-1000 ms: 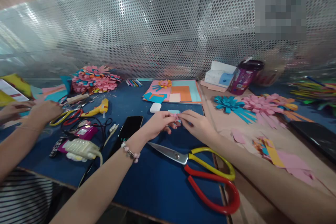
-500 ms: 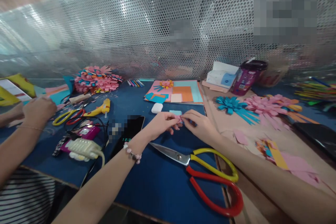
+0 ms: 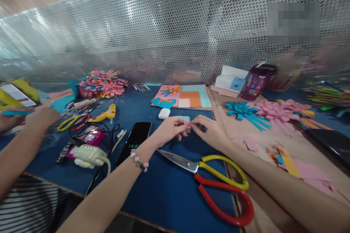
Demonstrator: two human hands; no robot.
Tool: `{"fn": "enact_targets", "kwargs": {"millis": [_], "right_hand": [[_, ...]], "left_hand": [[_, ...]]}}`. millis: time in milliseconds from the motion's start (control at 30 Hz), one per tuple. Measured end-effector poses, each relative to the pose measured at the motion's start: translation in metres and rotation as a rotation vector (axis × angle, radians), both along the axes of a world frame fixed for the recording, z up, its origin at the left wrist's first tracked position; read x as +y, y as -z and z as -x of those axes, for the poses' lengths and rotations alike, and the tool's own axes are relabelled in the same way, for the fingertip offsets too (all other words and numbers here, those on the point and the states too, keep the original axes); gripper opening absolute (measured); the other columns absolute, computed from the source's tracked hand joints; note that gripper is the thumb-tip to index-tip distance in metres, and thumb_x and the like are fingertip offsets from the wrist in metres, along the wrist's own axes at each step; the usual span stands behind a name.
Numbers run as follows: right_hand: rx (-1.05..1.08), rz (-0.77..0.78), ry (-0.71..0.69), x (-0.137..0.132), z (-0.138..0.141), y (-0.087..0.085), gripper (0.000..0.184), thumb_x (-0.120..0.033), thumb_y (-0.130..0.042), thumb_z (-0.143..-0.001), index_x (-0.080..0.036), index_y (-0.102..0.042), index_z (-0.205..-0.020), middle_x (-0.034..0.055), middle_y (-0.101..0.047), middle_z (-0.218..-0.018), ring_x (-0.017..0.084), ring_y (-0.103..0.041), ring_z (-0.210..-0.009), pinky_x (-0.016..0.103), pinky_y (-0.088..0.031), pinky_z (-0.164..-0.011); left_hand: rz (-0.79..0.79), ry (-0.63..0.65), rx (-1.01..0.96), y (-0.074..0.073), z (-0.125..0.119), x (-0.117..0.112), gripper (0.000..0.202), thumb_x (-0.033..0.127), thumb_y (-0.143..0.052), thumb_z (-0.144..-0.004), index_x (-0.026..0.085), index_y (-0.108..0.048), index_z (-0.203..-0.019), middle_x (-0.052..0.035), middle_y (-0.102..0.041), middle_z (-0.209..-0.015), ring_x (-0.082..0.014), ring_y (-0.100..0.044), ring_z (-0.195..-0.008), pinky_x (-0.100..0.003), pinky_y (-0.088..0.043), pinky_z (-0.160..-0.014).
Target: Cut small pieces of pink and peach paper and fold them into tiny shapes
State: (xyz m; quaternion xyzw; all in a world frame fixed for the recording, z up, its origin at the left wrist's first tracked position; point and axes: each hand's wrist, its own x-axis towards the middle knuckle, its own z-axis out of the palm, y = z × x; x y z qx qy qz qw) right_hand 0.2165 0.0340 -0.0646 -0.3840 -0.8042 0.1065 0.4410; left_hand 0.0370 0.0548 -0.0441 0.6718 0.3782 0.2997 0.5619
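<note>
Both of my hands meet over the blue table point(image 3: 164, 189), pinching a small piece of pink paper point(image 3: 187, 123) between them. My left hand point(image 3: 172, 130) grips its left side with thumb and fingers. On the right side, the fingertips of my right hand point(image 3: 205, 127) are closed on the same piece. Its exact shape is mostly hidden by the fingers. Just behind it lies a small light-blue paper stack point(image 3: 183, 118). Large scissors point(image 3: 188, 164) with one yellow and one red handle lie below my hands, blades slightly apart. A white earphone case point(image 3: 164, 113) rests behind my left hand.
A black phone point(image 3: 139, 134) lies beside my left wrist. Left are a yellow glue gun point(image 3: 105, 114), a power strip point(image 3: 87, 154) and a co-worker's hands point(image 3: 42, 116). Paper sheets point(image 3: 191, 98) lie behind; a blue paper flower point(image 3: 237, 110) and purple cup point(image 3: 258, 83) stand right.
My hands keep their pinch on the pink paper, nearly unmoved. At the left, the co-worker's hands have shifted, and a blue paper strip now shows in one. The view has tilted slightly.
</note>
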Motion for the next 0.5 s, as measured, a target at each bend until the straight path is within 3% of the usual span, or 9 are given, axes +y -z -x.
{"fn": "enact_targets", "kwargs": {"millis": [200, 500], "right_hand": [[0.023, 0.054, -0.021, -0.0036, 0.0, -0.006, 0.016, -0.023, -0.047, -0.086, -0.017, -0.062, -0.082, 0.0045, -0.06, -0.076, 0.013, -0.053, -0.064, 0.025, -0.043, -0.055], [0.033, 0.113, 0.001, -0.0005, -0.0012, -0.0028, 0.019, -0.026, -0.05, -0.086, -0.017, -0.065, -0.08, 0.004, -0.062, -0.075, 0.013, -0.055, -0.066, 0.024, -0.042, -0.056]], "left_hand": [[-0.077, 0.016, 0.08, 0.0004, 0.0014, 0.0007, 0.024, 0.035, -0.058, -0.079, 0.012, -0.058, -0.08, -0.0054, -0.064, -0.069, -0.0065, -0.052, -0.048, -0.019, -0.042, -0.045], [-0.106, 0.046, 0.089, 0.0048, 0.0008, 0.0025, 0.02, 0.032, -0.056, -0.08, 0.012, -0.058, -0.081, -0.0085, -0.066, -0.077, -0.0101, -0.059, -0.059, -0.019, -0.044, -0.046]]}}
